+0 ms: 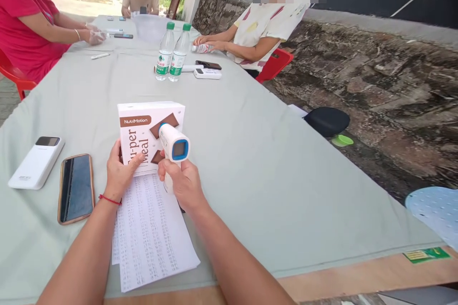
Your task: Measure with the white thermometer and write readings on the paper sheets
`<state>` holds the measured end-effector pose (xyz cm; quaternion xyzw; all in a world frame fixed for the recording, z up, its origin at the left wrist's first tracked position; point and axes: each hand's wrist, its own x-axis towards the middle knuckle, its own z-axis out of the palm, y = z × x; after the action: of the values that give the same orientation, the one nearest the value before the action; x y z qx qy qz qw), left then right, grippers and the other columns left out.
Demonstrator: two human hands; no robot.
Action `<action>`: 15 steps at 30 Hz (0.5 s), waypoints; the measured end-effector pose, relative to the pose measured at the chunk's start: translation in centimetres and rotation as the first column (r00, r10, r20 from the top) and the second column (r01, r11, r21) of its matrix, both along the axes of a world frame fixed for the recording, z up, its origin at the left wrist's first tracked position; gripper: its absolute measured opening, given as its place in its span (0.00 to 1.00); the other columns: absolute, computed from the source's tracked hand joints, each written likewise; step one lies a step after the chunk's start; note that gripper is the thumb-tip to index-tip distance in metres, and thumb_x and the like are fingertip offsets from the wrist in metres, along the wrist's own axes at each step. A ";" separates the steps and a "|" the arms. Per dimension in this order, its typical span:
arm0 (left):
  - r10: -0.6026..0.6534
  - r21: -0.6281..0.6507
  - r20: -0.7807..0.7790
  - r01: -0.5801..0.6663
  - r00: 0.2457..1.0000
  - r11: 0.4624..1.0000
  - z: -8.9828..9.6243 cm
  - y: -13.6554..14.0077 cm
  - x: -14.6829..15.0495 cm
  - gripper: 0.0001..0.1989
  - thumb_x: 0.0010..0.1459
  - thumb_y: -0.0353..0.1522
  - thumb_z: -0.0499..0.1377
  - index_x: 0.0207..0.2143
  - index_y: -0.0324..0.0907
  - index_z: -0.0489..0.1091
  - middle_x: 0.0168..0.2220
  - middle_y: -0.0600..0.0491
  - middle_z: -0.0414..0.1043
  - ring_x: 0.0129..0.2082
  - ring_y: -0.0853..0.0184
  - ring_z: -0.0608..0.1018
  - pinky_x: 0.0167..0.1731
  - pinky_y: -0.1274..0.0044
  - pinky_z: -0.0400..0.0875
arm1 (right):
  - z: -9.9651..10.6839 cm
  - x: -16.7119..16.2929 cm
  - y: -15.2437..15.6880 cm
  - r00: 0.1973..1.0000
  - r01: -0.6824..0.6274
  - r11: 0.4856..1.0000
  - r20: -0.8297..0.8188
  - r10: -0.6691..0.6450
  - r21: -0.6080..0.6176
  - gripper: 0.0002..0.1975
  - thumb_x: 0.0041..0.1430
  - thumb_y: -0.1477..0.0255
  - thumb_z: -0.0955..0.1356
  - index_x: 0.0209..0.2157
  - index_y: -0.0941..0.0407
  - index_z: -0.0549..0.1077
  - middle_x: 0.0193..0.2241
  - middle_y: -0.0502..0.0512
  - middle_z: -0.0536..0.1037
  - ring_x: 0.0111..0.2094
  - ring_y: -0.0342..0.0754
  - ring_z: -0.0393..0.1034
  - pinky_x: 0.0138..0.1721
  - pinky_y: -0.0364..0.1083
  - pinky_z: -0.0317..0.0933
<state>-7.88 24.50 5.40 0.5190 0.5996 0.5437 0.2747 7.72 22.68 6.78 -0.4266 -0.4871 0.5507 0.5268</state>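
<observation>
My left hand [120, 171] grips the lower left of a white and brown NutriMotion box [134, 143], its thumb across the front. The box stands upright, its printed face toward me. Wrapped round the handle of a white infrared thermometer [170, 139] is my right hand [182, 178]. The thermometer is in front of the box's right side, its blue-rimmed screen facing me; whether it touches the box I cannot tell. Below the box lie printed sheets [150, 238], partly covered by my hands.
Left of me lie a phone [76, 189] and a white power bank [37, 162]. Two water bottles [171, 52] stand farther up the table [272, 176], near another phone [208, 65] and a white device [207, 74]. Several people sit around it; a plastic basin [150, 28] is at the far end.
</observation>
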 end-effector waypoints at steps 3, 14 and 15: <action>-0.003 -0.014 -0.005 0.003 1.000 1.000 0.0 0.0 0.1 0.26 0.46 0.44 0.66 0.45 0.42 0.68 0.39 0.50 0.76 0.37 0.61 0.77 0.37 0.70 0.73 | 0.1 -0.1 -0.1 1.000 0.023 1.000 0.015 -0.023 -0.008 0.11 0.54 0.62 0.65 0.32 0.56 0.71 0.19 0.46 0.68 0.23 0.43 0.61 0.28 0.44 0.58; -0.016 -0.046 -0.171 0.008 0.985 0.999 0.0 0.3 -0.4 0.29 0.46 0.45 0.66 0.47 0.41 0.66 0.43 0.47 0.73 0.44 0.56 0.75 0.44 0.64 0.69 | 1.7 0.4 -1.7 0.998 0.029 0.998 -0.050 -0.026 0.049 0.10 0.54 0.62 0.67 0.31 0.54 0.69 0.24 0.48 0.70 0.27 0.44 0.63 0.32 0.45 0.60; -0.021 -0.049 -0.179 0.012 0.984 0.999 0.0 0.3 -0.5 0.29 0.45 0.45 0.66 0.48 0.42 0.66 0.44 0.46 0.73 0.44 0.56 0.75 0.44 0.64 0.69 | 1.9 0.5 -1.8 0.998 0.031 0.998 -0.058 -0.028 0.061 0.10 0.54 0.62 0.67 0.32 0.54 0.69 0.25 0.48 0.71 0.27 0.44 0.63 0.32 0.45 0.61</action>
<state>-8.33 24.80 5.36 0.5642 0.6302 0.4782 0.2364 8.23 20.86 8.65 -0.4013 -0.4822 0.5397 0.5614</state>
